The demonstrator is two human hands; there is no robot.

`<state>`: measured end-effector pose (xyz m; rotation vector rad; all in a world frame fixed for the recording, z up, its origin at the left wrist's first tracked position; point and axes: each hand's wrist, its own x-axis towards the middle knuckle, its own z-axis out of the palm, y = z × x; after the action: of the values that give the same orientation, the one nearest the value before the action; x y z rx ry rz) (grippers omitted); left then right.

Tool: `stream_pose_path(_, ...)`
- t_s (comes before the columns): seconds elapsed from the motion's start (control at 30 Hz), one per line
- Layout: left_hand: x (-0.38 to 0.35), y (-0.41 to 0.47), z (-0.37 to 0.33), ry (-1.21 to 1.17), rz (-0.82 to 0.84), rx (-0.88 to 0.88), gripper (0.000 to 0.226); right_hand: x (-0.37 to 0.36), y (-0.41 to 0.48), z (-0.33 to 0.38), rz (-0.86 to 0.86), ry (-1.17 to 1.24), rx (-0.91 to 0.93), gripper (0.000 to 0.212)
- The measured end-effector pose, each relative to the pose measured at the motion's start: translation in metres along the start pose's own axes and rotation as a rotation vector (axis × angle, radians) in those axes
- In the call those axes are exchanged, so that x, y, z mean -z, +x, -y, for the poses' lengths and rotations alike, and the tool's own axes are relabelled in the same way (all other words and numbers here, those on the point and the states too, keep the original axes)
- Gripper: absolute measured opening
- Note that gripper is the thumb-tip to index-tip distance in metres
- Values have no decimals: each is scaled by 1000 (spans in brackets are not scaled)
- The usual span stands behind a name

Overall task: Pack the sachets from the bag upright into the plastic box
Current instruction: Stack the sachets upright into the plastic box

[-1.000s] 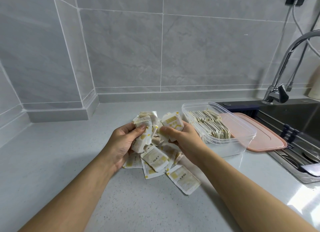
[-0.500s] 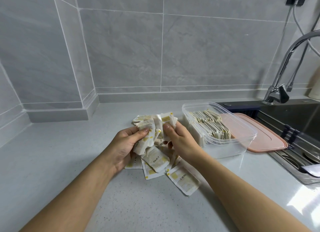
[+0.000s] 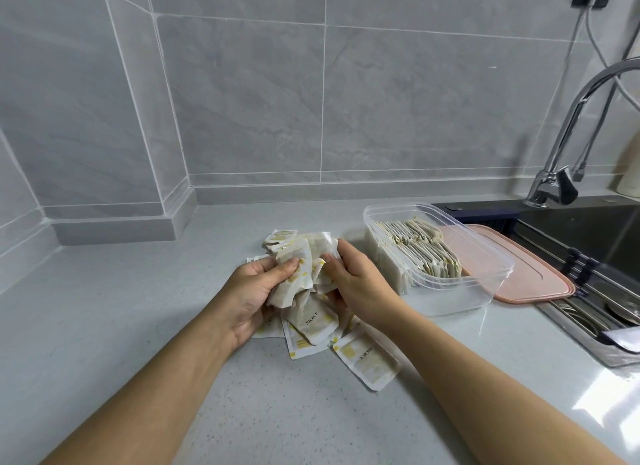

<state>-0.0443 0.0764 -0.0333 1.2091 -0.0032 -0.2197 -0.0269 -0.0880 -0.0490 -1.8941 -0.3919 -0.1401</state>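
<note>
A heap of white and yellow sachets (image 3: 313, 322) lies on the grey counter in the middle of the head view. My left hand (image 3: 254, 293) grips a bunch of sachets (image 3: 294, 256) at the left of the heap. My right hand (image 3: 356, 281) pinches the same bunch from the right, fingers curled round its edge. One sachet (image 3: 367, 357) lies flat apart, nearer me. The clear plastic box (image 3: 485, 256) stands to the right, with a row of sachets (image 3: 415, 246) packed upright along its left side. No bag is in view.
A pink lid (image 3: 533, 277) lies flat behind and right of the box, beside the dark sink (image 3: 588, 236). A chrome tap (image 3: 568, 145) rises at the far right. Tiled walls and a low ledge (image 3: 114, 225) bound the counter at the back and left.
Both hands have sunk lower toward the heap and drawn the bunch of sachets closer together. The sachet held up in my right hand has been folded in with the bunch.
</note>
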Motion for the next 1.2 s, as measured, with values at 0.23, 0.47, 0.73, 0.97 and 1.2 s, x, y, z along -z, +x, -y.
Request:
stream_pose_path(0.23, 5, 5, 0, -34, -214, -116, 7, -3, -3, 3, 45, 88, -9, 34)
stream_pose_path(0.47, 7, 9, 4, 54, -221, -157, 13, -1, -4, 5, 71, 60, -14, 23)
stream_pose_path(0.73, 7, 12, 10, 305, -214, -289, 15, -1, -3, 4, 12, 121, -30, 16)
stream_pose_path(0.97, 9, 12, 10, 416, -280, -372, 21, -2, -4, 5, 38, 148, -8, 21)
stream_pose_path(1.2, 8, 13, 14, 544, -278, -346, 15, -1, -2, 1, 2, 42, -10, 14)
